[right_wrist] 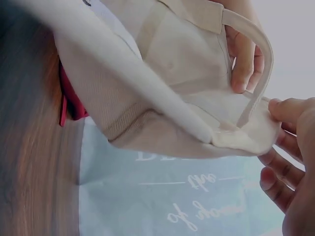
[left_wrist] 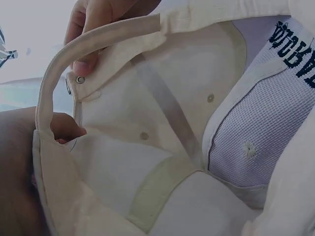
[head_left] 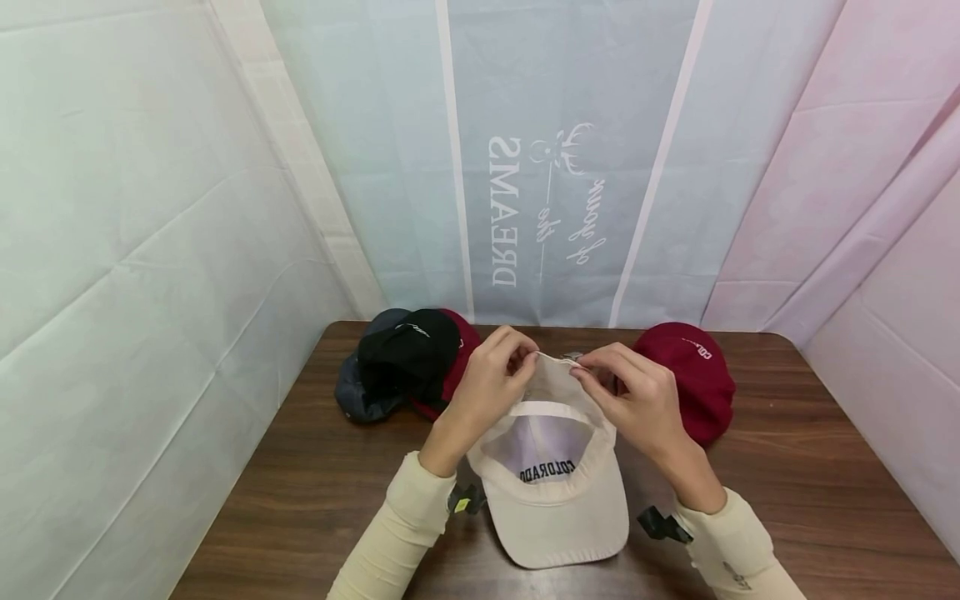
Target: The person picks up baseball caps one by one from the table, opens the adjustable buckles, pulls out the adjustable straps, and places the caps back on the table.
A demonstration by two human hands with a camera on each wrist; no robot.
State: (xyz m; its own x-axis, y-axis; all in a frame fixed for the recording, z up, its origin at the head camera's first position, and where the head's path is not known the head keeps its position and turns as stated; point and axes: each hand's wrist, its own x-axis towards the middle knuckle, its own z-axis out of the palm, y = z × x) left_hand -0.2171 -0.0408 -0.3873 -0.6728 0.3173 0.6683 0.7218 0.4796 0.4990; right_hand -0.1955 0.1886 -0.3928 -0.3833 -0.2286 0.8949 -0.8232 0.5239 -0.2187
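A cream baseball cap [head_left: 558,525] is held with its brim toward me and its inside showing. Dark COLORADO lettering [head_left: 547,471] stands out on a pale lilac panel inside the crown. My left hand [head_left: 487,383] pinches the cap's back edge on the left. Opposite it, my right hand [head_left: 641,400] pinches the same edge between thumb and fingers. In the left wrist view, the adjustment strap [left_wrist: 98,37] arches over the back opening, and a small metal snap or eyelet [left_wrist: 80,79] shows beside a fingertip.
On the brown wooden table [head_left: 787,500], a black cap [head_left: 408,354], a dark blue cap [head_left: 356,396] and a maroon cap [head_left: 465,346] overlap at the back left. Another maroon cap [head_left: 690,379] lies at the back right. Printed fabric [head_left: 570,100] hangs behind the table.
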